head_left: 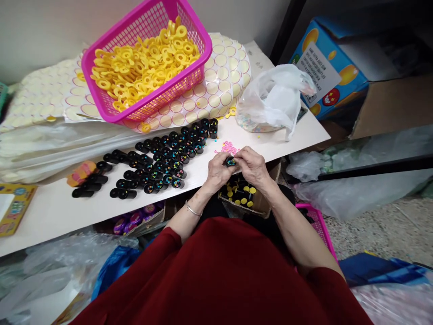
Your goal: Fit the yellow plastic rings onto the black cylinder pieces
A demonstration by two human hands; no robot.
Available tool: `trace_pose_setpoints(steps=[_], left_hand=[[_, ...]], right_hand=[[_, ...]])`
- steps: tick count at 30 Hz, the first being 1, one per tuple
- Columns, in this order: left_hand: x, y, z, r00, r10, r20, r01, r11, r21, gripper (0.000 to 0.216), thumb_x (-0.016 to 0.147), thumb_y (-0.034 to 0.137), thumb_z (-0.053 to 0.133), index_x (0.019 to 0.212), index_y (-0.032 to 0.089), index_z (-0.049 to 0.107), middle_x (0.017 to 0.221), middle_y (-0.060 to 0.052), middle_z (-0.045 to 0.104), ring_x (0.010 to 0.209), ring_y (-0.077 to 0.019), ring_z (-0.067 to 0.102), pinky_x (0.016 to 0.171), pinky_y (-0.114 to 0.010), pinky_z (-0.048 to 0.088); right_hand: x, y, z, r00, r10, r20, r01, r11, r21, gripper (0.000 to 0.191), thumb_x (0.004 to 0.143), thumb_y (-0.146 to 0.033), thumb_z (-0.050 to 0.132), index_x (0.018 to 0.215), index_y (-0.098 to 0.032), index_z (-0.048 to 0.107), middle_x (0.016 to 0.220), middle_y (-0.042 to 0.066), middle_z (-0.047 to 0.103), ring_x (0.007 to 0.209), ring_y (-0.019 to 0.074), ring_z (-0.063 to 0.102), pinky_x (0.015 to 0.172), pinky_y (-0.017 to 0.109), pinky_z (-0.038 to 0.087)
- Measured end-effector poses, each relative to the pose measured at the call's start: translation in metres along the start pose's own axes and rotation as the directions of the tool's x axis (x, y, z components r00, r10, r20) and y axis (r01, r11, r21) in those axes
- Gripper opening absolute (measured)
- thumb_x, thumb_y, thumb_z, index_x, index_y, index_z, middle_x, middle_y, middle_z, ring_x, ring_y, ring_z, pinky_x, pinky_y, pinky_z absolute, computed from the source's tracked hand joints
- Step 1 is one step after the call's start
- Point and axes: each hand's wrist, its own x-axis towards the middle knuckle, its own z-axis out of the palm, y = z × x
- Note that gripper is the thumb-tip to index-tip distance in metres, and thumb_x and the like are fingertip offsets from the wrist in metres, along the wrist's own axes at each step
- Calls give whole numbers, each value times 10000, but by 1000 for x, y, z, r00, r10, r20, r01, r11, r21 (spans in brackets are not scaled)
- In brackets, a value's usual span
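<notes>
My left hand [217,171] is closed around a small black cup [231,161] with colourful bits inside, its mouth turned up towards me. At the cup's right rim are the bent, pinched fingers of my right hand [252,168]; whatever they hold is too small to make out. Just beyond my hands lies a little pile of pink pieces [229,147] on the white table [199,174]. Left of them, several black cups [167,155] stand in rows, many with coloured bits showing. Farther left, more black tubes [91,183] lie on their sides.
A pink basket [149,108] of yellow ring-shaped pieces rests on sticker sheets [221,58]. A white plastic bag [274,101] sits at the right, near a blue carton [331,67]. Below my hands is a cardboard box [260,208] with yellow-capped black tubes.
</notes>
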Motion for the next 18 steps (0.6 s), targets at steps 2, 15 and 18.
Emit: trace_pose_setpoints(steps=[2, 15, 18], left_hand=[[1, 2, 2, 1000, -8, 12, 8, 1000, 24, 196, 650, 156, 649, 841, 190, 622, 802, 0, 619, 760, -146, 561, 695, -275, 468], [1, 3, 4, 999, 39, -10, -38, 997, 72, 196, 624, 137, 646, 815, 182, 644, 772, -12, 631, 755, -157, 555, 726, -292, 465], [0, 3, 4, 999, 44, -16, -42, 997, 70, 209, 625, 142, 665, 829, 180, 644, 796, -17, 638, 784, -161, 563, 745, -295, 472]], right_hand=[[1, -7, -3, 998, -24, 60, 26, 999, -34, 205, 892, -232, 425, 845, -213, 623, 796, 45, 550, 797, 193, 516, 726, 311, 401], [5, -13, -6, 992, 3, 129, 10, 995, -103, 265, 885, -179, 394, 779, -181, 637, 766, 54, 510, 770, 186, 486, 696, 299, 404], [3, -10, -5, 993, 46, 107, -50, 998, 34, 207, 857, -182, 450, 813, -185, 652, 753, 36, 494, 761, 176, 506, 674, 294, 422]])
